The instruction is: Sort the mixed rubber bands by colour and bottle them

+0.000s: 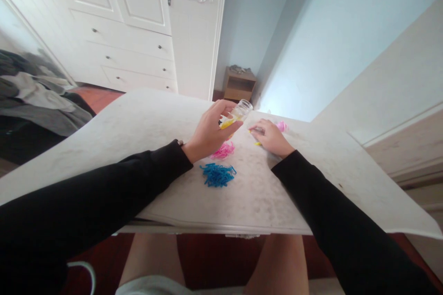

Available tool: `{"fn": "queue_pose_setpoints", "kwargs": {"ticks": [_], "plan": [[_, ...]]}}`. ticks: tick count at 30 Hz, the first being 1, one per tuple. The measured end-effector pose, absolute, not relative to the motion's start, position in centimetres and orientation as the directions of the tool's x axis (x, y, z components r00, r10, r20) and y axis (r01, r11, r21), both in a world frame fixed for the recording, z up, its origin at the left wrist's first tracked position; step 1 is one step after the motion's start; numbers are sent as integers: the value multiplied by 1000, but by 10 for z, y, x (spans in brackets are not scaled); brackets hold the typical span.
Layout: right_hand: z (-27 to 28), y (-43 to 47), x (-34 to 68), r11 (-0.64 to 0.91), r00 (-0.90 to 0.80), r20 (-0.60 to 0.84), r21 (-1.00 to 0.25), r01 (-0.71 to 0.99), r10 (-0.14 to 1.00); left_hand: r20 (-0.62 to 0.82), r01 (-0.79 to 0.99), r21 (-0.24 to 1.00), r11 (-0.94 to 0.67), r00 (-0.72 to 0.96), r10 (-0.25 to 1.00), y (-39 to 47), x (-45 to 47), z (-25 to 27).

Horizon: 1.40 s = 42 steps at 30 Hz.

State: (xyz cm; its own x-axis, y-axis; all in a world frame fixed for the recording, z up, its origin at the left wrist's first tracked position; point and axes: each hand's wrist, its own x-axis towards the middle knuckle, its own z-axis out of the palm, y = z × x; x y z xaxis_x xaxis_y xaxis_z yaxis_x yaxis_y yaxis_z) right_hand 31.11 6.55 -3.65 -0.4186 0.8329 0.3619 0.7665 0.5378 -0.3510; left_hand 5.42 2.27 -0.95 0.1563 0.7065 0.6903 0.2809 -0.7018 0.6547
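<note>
My left hand (212,128) is closed around a clear glass jar (244,106), tilted with its mouth up and to the right. Yellow pieces (227,123) show inside the jar. To the right, my right hand (270,137) is low over the table, fingertips pinched on a small yellow piece (249,131). Another yellow piece (258,144) lies under that hand. Below the jar is a pile of small pink pieces (223,150), partly hidden by my left hand. Nearer to me lies a pile of thin blue pieces (218,175), shaped rather like paper clips.
These things rest on a white-covered table (263,193). A pink object (283,126) sits just beyond my right hand, its kind unclear. Behind stand a white wardrobe (138,50) and a small wooden cabinet (239,84). Clothes (38,101) are heaped at the left.
</note>
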Motion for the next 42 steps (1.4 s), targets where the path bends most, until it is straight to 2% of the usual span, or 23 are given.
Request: {"fn": "queue_pose_setpoints", "kwargs": {"ticks": [5, 9, 13, 15, 19, 24, 27, 29, 32, 34, 39, 42], "plan": [[-32, 68, 307, 536, -424, 364, -307, 786, 829, 695, 272, 653, -707, 157, 702, 24, 54, -11], [-20, 60, 312, 528, -421, 342, -337, 780, 840, 691, 268, 659, -703, 156, 706, 24, 54, -11], [-5, 47, 324, 517, -482, 188, -360, 777, 856, 699, 266, 647, -715, 168, 695, 22, 55, -11], [0, 42, 329, 503, -483, 156, -390, 771, 862, 697, 268, 647, -714, 172, 696, 22, 55, -11], [4, 40, 336, 539, -503, 199, -376, 753, 841, 685, 277, 653, -705, 180, 706, 21, 55, -10], [0, 42, 333, 565, -556, 152, -407, 718, 817, 690, 275, 649, -709, 181, 701, 20, 55, -10], [-2, 44, 332, 577, -558, 172, -385, 720, 812, 684, 275, 654, -705, 183, 706, 20, 55, -10], [0, 45, 336, 530, -494, 192, -342, 776, 848, 684, 276, 654, -705, 183, 706, 20, 55, -10], [6, 47, 350, 336, -284, 206, -293, 895, 936, 686, 282, 652, -703, 175, 706, 20, 55, -10], [8, 47, 357, 221, -180, 163, -284, 933, 970, 682, 286, 656, -698, 172, 711, 20, 55, -10], [10, 43, 353, 117, -121, -1, -252, 961, 993, 672, 277, 669, -690, 172, 720, 20, 55, -11], [11, 40, 346, 102, -117, -45, -256, 961, 992, 677, 273, 666, -694, 170, 716, 21, 55, -12]]}}
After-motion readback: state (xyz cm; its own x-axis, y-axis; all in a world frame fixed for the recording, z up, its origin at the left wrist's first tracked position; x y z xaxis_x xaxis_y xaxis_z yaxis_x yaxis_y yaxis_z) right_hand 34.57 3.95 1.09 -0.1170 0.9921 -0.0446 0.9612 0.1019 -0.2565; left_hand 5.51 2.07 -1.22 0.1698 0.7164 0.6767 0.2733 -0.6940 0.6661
